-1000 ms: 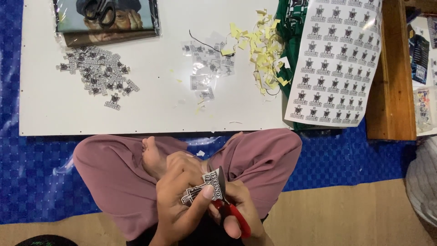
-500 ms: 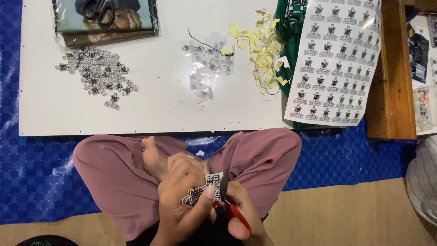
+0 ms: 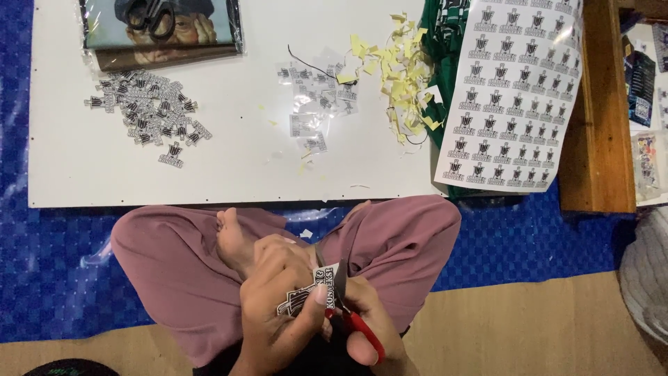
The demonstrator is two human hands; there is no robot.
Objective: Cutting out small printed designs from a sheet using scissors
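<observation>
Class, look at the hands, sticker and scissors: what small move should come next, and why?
Probably turn the sticker slightly in the left hand and close the red-handled scissors along its outline. The blades in the right hand sit at its edge.

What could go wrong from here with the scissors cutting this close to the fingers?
1. The left hand pinches the small black-and-white sticker right beside the blades of the red-handled scissors in the right hand; a slip could nick a fingertip.
2. The cut runs tight to the print, so it may clip the design.
3. The work sits over the lap, so trimmed scraps may drop onto the blue mat instead of the white board.
</observation>
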